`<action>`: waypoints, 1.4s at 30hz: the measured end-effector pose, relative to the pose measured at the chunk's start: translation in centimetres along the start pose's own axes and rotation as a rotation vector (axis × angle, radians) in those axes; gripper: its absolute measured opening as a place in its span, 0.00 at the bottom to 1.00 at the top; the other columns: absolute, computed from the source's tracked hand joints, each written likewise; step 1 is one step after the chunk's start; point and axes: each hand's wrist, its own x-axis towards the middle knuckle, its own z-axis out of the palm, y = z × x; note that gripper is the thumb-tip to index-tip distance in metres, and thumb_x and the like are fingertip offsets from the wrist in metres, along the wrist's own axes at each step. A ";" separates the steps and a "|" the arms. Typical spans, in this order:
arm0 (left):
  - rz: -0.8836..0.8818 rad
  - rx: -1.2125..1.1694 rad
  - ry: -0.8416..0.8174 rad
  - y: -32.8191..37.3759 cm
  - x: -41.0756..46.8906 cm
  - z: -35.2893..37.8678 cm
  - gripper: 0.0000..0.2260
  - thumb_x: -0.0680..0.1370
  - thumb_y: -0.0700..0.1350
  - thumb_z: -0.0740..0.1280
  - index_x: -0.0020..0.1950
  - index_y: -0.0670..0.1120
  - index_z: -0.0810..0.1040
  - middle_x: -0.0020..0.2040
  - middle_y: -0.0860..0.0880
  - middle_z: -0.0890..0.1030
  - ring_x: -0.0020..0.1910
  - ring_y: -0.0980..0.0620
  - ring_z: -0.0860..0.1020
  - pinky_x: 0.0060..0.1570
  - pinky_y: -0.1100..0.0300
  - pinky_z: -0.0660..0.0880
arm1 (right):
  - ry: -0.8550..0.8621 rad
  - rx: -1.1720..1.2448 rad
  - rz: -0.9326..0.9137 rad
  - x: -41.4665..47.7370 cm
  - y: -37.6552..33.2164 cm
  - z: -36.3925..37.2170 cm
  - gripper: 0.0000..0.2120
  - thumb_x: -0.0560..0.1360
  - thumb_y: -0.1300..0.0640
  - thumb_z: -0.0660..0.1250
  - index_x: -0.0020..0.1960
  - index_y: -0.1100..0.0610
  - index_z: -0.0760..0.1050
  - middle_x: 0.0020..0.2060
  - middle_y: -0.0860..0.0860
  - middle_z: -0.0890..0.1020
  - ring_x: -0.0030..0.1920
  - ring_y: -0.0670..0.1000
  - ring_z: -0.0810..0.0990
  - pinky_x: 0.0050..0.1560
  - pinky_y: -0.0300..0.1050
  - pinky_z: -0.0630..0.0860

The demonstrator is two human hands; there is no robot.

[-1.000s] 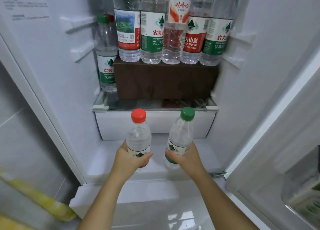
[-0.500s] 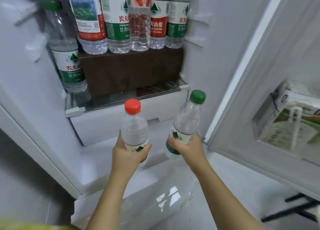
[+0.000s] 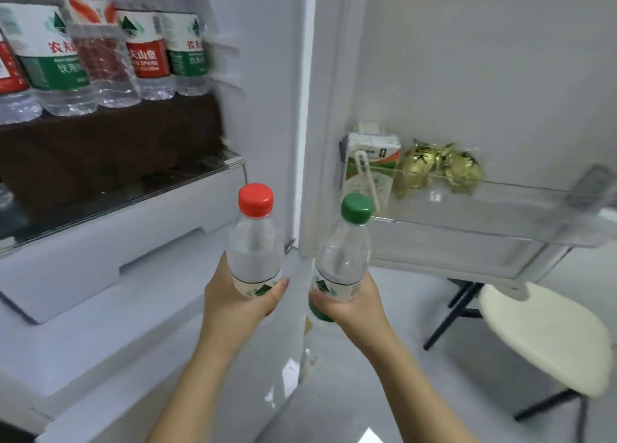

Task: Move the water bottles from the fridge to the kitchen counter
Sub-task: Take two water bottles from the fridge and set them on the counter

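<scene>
Water bottles, two of them, are held upright just outside the open fridge. The red-capped bottle (image 3: 255,249) is gripped low around its label by the left hand (image 3: 240,304), fingers and thumb curled round it. The green-capped bottle (image 3: 344,259) is gripped the same way by the right hand (image 3: 352,305) and is tipped slightly rightward. The two are close together but apart.

No kitchen counter is seen from here, so the carry is judged barely begun. Both grips are best kept firm at the label, since chilled plastic may prove slippery, and the bottles kept upright and apart as the turn away is made.

To the right, a cream-topped stool (image 3: 541,335) stands on the floor, right where a step might be taken. Above it, the clear door shelf (image 3: 484,239) juts out near the green cap and must be cleared. A small drink carton (image 3: 370,165) with a straw and some gold-wrapped items (image 3: 440,168) are held in it.

Farther back, a row of bottles (image 3: 100,51) is seen standing on a brown box (image 3: 110,148) above the glass shelf (image 3: 133,202), so more trips are expected.
</scene>
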 end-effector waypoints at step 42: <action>0.268 -0.185 -1.313 12.9 -31.4 45.6 0.27 0.62 0.50 0.79 0.57 0.56 0.73 0.50 0.61 0.79 0.52 0.57 0.78 0.47 0.60 0.72 | 1.283 -0.216 0.228 -37.5 1.4 -42.1 0.13 0.68 0.58 0.75 0.50 0.55 0.76 0.39 0.50 0.82 0.42 0.46 0.82 0.44 0.41 0.78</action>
